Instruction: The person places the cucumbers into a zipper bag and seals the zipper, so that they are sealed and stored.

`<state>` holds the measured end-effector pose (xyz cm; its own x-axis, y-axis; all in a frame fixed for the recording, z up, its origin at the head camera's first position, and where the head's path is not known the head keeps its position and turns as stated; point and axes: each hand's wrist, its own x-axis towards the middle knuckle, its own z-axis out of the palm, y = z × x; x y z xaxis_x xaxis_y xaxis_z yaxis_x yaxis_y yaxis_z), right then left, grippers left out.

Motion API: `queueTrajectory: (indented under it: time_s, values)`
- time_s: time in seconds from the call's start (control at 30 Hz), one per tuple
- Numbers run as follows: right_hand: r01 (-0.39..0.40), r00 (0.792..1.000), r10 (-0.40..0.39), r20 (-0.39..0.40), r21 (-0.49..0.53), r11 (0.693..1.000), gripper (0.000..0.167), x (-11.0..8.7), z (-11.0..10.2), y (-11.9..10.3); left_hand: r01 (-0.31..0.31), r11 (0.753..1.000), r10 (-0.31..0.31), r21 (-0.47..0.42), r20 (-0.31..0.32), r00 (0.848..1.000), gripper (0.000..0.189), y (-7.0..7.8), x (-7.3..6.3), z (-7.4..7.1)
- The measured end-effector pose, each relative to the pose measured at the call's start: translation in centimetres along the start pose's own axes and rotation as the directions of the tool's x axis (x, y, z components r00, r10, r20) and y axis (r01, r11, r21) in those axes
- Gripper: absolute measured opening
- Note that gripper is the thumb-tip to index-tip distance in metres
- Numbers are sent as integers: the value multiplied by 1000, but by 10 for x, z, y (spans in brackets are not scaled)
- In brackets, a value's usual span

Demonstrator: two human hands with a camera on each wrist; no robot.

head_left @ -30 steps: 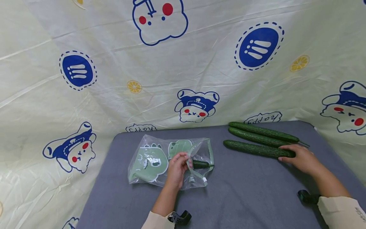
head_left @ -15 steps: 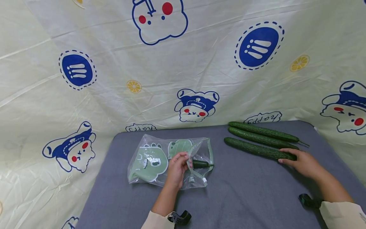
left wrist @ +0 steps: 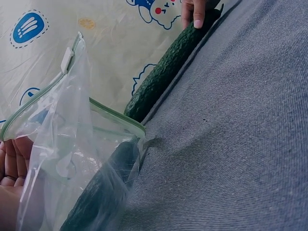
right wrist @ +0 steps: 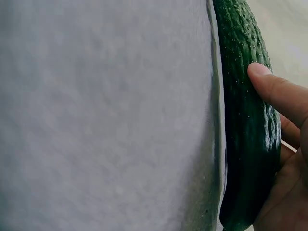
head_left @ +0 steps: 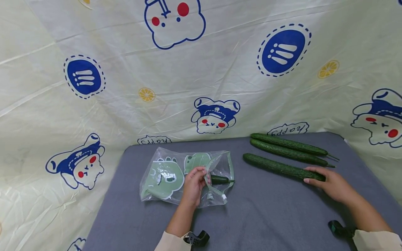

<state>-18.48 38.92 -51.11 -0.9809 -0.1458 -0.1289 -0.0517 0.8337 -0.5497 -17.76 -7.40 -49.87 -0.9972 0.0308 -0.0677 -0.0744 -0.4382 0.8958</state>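
Leftward of the right hand (head_left: 331,183), head view, lies the cucumber (head_left: 279,168) it pinches near one end, far tip toward the bag (head_left: 166,179); two others (head_left: 289,143) rest beyond. The left hand (head_left: 193,184) pinches the bag's gaping mouth. Left wrist view: a bagged cucumber (left wrist: 96,195) sits right of that hand. Right wrist view: thumb (right wrist: 274,89) and fingers (right wrist: 289,132) straddle the cucumber.

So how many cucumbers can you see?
4: one cucumber in the right hand, another furthest back on the table, a third lying alongside, a fourth in the printed bag, which might hide more.
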Motion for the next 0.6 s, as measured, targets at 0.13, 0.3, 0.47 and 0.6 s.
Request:
queueTrajectory:
  time_s: [0.13,0.3,0.47,0.6]
  values:
    - [-19,1000,19,19,17,1000,71,-4,1,-5,-4,1000,4,-2,-3,1000,9,0,0,0]
    - [-20,999,19,26,41,999,71,-7,3,-10,-9,1000,9,0,5,1000,10,0,0,0]
    - [-15,1000,13,23,67,998,70,-10,4,-14,-14,1000,14,7,7,1000,9,0,0,1]
    - [-19,999,16,31,93,995,69,-13,4,-19,-18,1000,18,12,6,1000,8,-1,0,1]
